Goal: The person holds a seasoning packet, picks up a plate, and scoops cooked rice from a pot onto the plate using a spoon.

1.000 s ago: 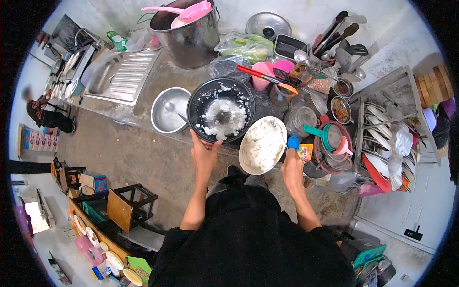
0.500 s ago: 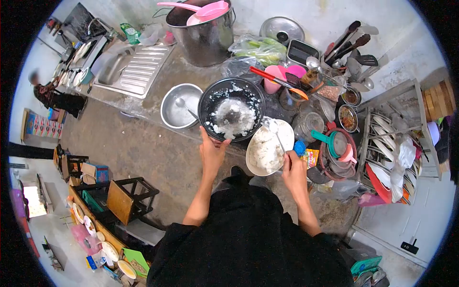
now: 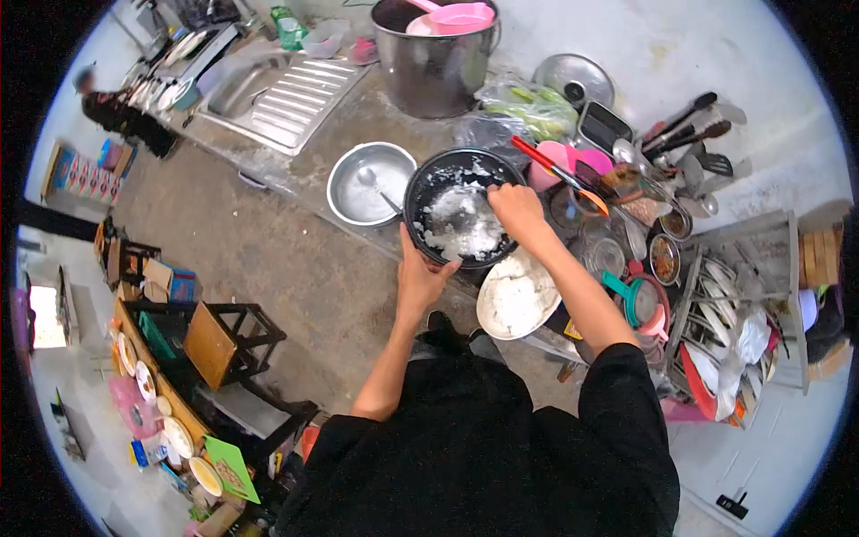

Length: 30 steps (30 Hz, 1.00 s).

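Note:
My left hand (image 3: 420,279) grips the near rim of a black bowl (image 3: 415,183), thumb and fingers closed on its edge. Inside, white, lumpy, rice-like food (image 3: 463,234) covers the bottom and clings to the walls. My right hand (image 3: 519,213) is closed above the bowl's right side, on the spoon seen in it half a second ago; the spoon itself is now largely hidden. Below my right forearm sits a white oval bowl (image 3: 488,322) heaped with similar white food (image 3: 522,295). Left of the black bowl stands a metal bowl (image 3: 344,183) with a spoon (image 3: 369,179) in it.
A large metal pot (image 3: 429,76) holding pink dippers stands behind, beside a sink (image 3: 234,98). Cups, utensils, jars and sieves crowd the counter's right. A dish rack (image 3: 778,259) is farther right. Another person (image 3: 116,112) stands at far left. A wooden stool (image 3: 219,345) is behind left.
My right hand has moved from the white oval bowl up and left to the black bowl. My left hand still holds the black bowl's rim. The view has shifted slightly.

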Each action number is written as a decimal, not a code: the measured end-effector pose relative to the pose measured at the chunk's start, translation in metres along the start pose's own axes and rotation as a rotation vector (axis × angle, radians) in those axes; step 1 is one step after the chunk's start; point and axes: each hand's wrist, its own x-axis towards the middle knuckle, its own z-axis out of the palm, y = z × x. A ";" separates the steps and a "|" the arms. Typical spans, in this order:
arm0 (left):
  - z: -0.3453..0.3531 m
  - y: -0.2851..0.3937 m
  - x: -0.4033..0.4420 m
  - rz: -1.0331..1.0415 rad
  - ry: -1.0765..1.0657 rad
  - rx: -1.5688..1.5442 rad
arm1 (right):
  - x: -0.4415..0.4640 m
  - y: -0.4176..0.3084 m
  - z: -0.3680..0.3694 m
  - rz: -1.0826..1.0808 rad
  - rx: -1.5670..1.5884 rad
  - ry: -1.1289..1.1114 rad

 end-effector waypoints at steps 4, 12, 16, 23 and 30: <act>0.007 -0.014 0.000 0.041 0.041 -0.125 | 0.008 0.014 0.019 -0.153 0.011 -0.048; 0.001 -0.012 -0.013 0.024 0.003 -0.051 | -0.010 0.009 -0.019 -0.336 0.031 -0.352; 0.005 -0.021 -0.018 0.082 0.027 -0.096 | -0.008 0.008 -0.036 -0.241 -0.021 -0.228; 0.006 -0.009 -0.027 0.072 0.039 -0.064 | -0.023 0.009 -0.018 -0.192 -0.133 -0.153; 0.012 -0.008 -0.026 0.128 0.049 -0.083 | -0.051 -0.015 -0.032 -0.275 -0.032 -0.330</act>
